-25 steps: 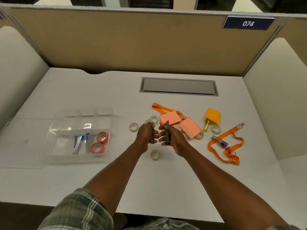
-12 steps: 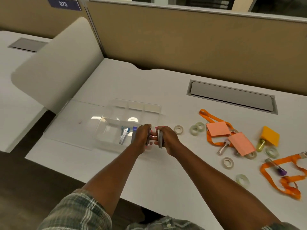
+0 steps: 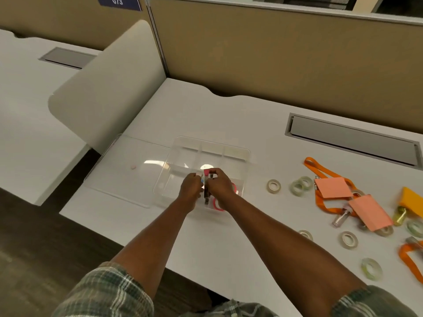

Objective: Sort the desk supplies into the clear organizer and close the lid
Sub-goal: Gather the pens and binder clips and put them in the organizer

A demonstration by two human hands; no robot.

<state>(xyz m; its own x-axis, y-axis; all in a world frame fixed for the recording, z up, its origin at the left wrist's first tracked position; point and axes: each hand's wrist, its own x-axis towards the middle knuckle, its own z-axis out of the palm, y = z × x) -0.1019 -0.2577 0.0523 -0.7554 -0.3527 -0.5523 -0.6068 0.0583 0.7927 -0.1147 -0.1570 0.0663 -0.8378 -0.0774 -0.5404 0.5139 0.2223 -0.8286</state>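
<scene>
The white desk (image 3: 229, 115) is the same one, but our view of it has swung left. A second ago our hands worked over the loose pile at mid-desk; now that pile lies well off to the right of our fingers. The organizer's lid (image 3: 128, 172) lies open and flat on the desk, left of our fingers. The clear organizer (image 3: 229, 151) itself, which was well apart from us a second ago, now sits directly under both hands.

Right of our fingers, still unsorted, are the orange lanyards (image 3: 320, 167), the pink note pads (image 3: 333, 187) and the scattered clear tape rolls (image 3: 273, 186). The red tape rings (image 3: 217, 205) lie in the near compartment, just below and right of our fingers.

Our right hand (image 3: 220, 186) has its fingers curled round a dark metal piece (image 3: 206, 195), holding it upright just over that near compartment. Our left hand (image 3: 191, 189) is curled close against it. Whether it still grips a piece of its own we cannot tell.

We judge the carry finished and the release next. Much remains before the lid can close.
</scene>
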